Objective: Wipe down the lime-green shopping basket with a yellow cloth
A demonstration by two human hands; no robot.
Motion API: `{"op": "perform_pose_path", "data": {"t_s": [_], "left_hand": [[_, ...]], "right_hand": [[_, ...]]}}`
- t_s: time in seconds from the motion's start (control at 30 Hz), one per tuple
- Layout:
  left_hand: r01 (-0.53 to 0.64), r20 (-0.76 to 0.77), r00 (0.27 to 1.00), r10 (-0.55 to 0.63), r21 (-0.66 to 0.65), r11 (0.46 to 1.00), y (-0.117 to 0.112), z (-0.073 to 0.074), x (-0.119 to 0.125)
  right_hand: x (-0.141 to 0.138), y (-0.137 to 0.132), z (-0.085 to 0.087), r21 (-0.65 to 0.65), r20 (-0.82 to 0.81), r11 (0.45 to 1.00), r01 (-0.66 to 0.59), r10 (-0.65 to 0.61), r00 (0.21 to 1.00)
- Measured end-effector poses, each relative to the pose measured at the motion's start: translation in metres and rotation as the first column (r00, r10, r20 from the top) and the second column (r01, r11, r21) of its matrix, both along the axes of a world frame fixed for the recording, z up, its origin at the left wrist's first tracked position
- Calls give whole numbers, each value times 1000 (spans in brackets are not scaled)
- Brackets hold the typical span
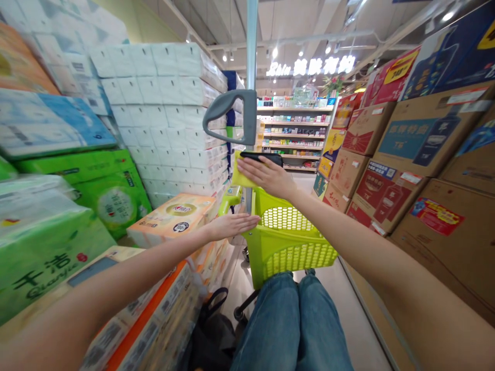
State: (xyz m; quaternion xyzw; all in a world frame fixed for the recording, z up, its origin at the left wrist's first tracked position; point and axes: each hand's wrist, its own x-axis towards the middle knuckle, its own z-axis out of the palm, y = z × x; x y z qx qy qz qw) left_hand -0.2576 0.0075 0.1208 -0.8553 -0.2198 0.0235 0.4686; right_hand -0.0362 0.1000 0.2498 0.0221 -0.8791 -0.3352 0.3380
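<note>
My right hand (pixel 266 174) lies over a yellow cloth (pixel 240 176), fingers fairly straight, pressing it near a dark flat part (pixel 270 156) on the trolley. What lies under the palm is hidden. Lower down, my left hand (pixel 234 225) is flat with its fingers extended, its fingertips at the near corner of the yellow-green shopping trolley basket (pixel 296 247). The basket has perforated walls. Above both hands, a grey looped handle (pixel 229 117) is fixed to an upright pole (pixel 252 46).
White tissue packs (pixel 162 113) are stacked at left, beside green packs (pixel 112 201) and an orange carton (pixel 178 214). Cardboard boxes (pixel 413 139) form a wall at right. A dark bag (pixel 214 330) sits by my jeans-clad legs (pixel 290 324). Stocked shelves (pixel 294 131) stand ahead.
</note>
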Motion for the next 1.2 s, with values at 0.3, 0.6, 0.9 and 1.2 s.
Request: {"op": "perform_pose_path", "data": {"t_s": [0.3,0.6,0.9,1.2], "left_hand": [[8,3,1000,-8,6,1000,1,-2,1],[-187,-73,981,177,-153,970,1,-2,0],[-37,8,999,37,-62,997,2,-1,1],[-51,8,999,51,-48,998,10,-14,-9]], "right_hand": [[-4,-9,-15,-60,-53,998,2,-6,999],[6,-2,-73,20,147,996,-84,80,986],[-1,-5,15,-57,-77,998,-25,21,997],[8,-8,-100,-77,90,996,-38,45,995]]}}
